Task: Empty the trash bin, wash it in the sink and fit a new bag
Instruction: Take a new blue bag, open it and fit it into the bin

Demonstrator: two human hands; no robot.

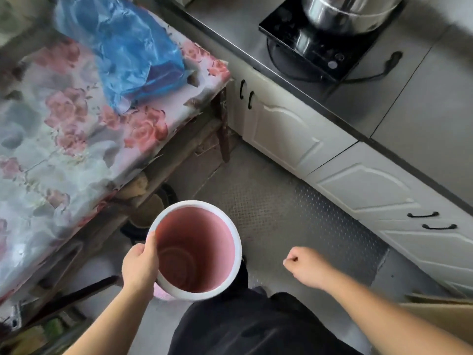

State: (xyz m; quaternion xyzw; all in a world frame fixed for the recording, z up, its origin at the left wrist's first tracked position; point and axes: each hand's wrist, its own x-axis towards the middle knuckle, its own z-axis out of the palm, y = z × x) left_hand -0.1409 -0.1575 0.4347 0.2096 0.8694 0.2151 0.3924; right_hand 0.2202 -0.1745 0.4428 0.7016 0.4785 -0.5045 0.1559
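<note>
A round pink trash bin (197, 252) with a white rim is held upright in front of me, above the floor. Its inside is bare, with no bag and no trash in it. My left hand (139, 267) grips the bin's left rim, thumb over the edge. My right hand (304, 265) hangs to the right of the bin with its fingers curled, holding nothing. A crumpled blue plastic bag (122, 52) lies on the flowered table at the upper left.
The table with the rose-patterned cloth (64, 139) fills the left side. A white cabinet run (320, 155) with a grey counter stands on the right, carrying an induction hob (314, 44) and a steel pot (348, 11). Grey patterned floor (281, 213) lies between them.
</note>
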